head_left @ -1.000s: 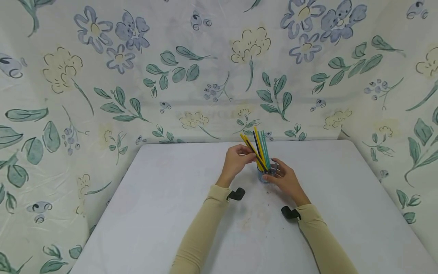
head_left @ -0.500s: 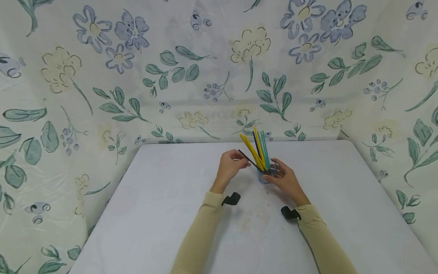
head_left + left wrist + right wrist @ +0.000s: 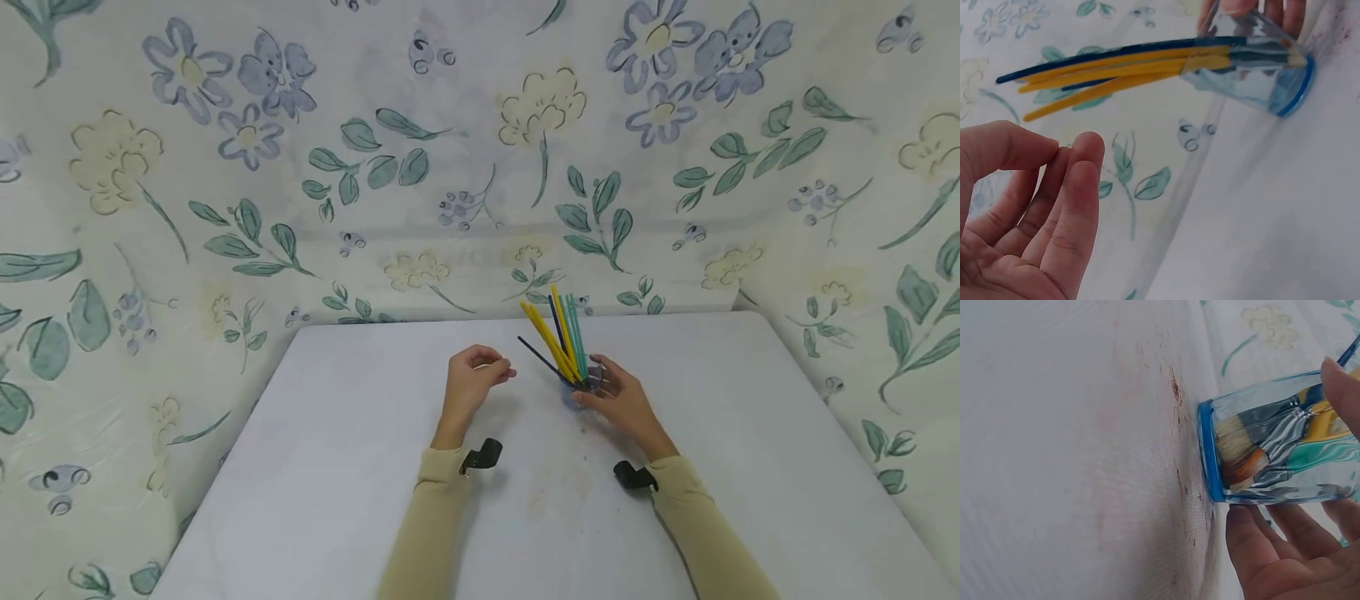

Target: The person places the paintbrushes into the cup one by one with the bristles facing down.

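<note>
Glass (image 3: 1272, 444) – brushes (image 3: 558, 337) inside, apparently paintbrushes – right hand (image 3: 618, 404) grips.

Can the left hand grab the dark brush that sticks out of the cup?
Probably yes. The left hand holds nothing and sits just beside the dark brush, which leans toward it out of the glass cup. Only bare table lies between them. The right hand holds the cup.
</note>
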`<state>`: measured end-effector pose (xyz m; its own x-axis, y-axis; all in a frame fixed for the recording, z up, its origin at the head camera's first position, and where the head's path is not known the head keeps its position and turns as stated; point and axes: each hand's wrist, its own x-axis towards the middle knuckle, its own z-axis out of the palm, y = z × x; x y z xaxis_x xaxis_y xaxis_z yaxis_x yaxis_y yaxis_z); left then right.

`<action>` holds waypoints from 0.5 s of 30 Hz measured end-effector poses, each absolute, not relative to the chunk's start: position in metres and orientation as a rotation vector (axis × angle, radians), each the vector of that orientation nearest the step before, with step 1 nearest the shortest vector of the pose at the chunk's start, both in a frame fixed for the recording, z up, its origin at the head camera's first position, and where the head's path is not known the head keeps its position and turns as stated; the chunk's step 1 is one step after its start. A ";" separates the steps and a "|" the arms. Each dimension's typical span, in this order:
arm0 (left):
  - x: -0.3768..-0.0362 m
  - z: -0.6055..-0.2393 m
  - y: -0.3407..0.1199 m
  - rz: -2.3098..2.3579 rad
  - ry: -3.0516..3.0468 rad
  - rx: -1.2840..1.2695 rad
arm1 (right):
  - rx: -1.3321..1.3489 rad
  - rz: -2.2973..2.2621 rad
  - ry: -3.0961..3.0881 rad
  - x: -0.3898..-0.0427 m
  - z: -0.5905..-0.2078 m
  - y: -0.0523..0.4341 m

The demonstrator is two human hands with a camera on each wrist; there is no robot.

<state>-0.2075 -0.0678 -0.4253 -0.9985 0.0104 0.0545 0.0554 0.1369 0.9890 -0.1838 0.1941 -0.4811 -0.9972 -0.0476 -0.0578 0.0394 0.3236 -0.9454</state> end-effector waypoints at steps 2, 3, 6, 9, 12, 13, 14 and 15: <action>-0.208 -0.423 -0.075 -2.036 -2.337 -0.047 | -0.025 -1.784 2.501 -0.184 -0.481 0.194; -0.209 -0.422 -0.079 -2.028 -2.332 -0.042 | -0.030 -1.784 2.506 -0.184 -0.481 0.193; -0.212 -0.418 -0.089 -2.012 -2.303 -0.029 | -0.042 -1.785 2.516 -0.185 -0.481 0.194; -0.211 -0.417 -0.095 -2.004 -2.267 -0.023 | -0.027 -1.787 2.512 -0.184 -0.481 0.194; -0.209 -0.413 -0.097 -1.995 -2.256 -0.019 | -0.016 -1.798 2.498 -0.182 -0.482 0.194; -0.208 -0.412 -0.098 -1.984 -2.258 -0.024 | -0.017 -1.799 2.499 -0.182 -0.482 0.193; -0.207 -0.410 -0.098 -1.968 -2.261 -0.031 | -0.018 -1.797 2.500 -0.181 -0.482 0.193; -0.207 -0.408 -0.097 -1.949 -2.264 -0.038 | -0.020 -1.792 2.507 -0.181 -0.483 0.193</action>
